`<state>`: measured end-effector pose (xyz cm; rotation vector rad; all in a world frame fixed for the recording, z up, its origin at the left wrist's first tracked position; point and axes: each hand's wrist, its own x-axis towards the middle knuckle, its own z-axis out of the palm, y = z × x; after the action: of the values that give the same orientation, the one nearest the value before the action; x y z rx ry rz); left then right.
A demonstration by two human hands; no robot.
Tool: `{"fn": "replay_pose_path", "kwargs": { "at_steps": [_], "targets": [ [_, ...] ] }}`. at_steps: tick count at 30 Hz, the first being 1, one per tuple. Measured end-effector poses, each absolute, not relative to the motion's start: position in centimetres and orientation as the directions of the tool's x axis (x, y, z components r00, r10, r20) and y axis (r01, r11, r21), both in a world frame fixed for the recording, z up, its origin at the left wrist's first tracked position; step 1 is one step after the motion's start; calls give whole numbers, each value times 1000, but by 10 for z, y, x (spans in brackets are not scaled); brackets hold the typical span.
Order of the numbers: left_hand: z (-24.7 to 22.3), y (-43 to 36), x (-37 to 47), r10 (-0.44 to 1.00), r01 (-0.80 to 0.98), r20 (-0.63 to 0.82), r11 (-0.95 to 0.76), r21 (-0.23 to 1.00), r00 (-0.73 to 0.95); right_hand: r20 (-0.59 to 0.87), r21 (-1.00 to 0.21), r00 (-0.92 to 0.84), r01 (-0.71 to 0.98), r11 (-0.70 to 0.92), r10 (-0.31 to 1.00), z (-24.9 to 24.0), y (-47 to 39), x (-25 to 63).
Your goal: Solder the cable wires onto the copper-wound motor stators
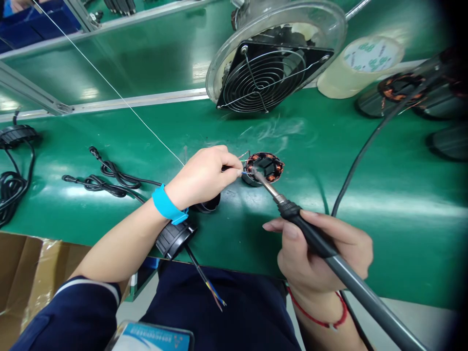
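My left hand (206, 175), wearing a blue wrist strap (166, 204), pinches thin insulated wires at the left rim of a motor stator with copper windings (277, 174). One wire looks blue; the exact grip is partly hidden. A fine pale strand like solder wire (126, 101) runs down from the upper left to this hand. My right hand (325, 258) is wrapped around a soldering iron (310, 231), its tip at the stator's left inner edge. Smoke (281, 131) drifts behind the stator. Below my left wrist lies a black ribbed cap (173, 239) with a cable ending in coloured wires (212, 287).
A caged fan (270, 78) in a clear hood stands behind the stator. Right of it are a tape roll (334, 78) and more wound stators (376, 100). Coiled black cables (109, 178) lie left. The iron's cord (353, 170) crosses the right side. Another person's hand (20, 5) shows top left.
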<state>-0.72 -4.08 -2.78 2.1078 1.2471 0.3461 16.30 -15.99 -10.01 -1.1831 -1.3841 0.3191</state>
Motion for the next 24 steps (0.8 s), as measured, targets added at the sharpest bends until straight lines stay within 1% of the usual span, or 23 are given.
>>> {"fn": "replay_pose_path", "kwargs": {
  "at_steps": [3, 6, 8, 12, 16, 22, 24],
  "targets": [
    [-29, -41, -7, 855, 679, -97, -330, 656, 509, 591, -780, 274, 434, 451, 759, -98, -157, 163],
    [-28, -41, -8, 855, 675, -90, -334, 658, 511, 550, -801, 293, 450, 395, 782, -94, -154, 166],
    [-27, -41, -8, 851, 672, -89, -339, 659, 518, 533, -794, 257, 480, 372, 806, -89, -151, 169],
    [-27, -41, -8, 848, 675, -94, -343, 653, 522, 542, -763, 161, 506, 403, 825, -78, -142, 175],
    [-28, -41, -8, 849, 673, -88, -345, 655, 521, 563, -753, 153, 501, 427, 812, -76, -140, 174],
    [-27, -40, -7, 849, 675, -109, -327, 661, 517, 581, -758, 252, 514, 402, 774, -90, -158, 168],
    [-26, -40, -7, 847, 673, -111, -326, 664, 520, 589, -756, 254, 510, 411, 767, -94, -162, 167]
  ]
}}
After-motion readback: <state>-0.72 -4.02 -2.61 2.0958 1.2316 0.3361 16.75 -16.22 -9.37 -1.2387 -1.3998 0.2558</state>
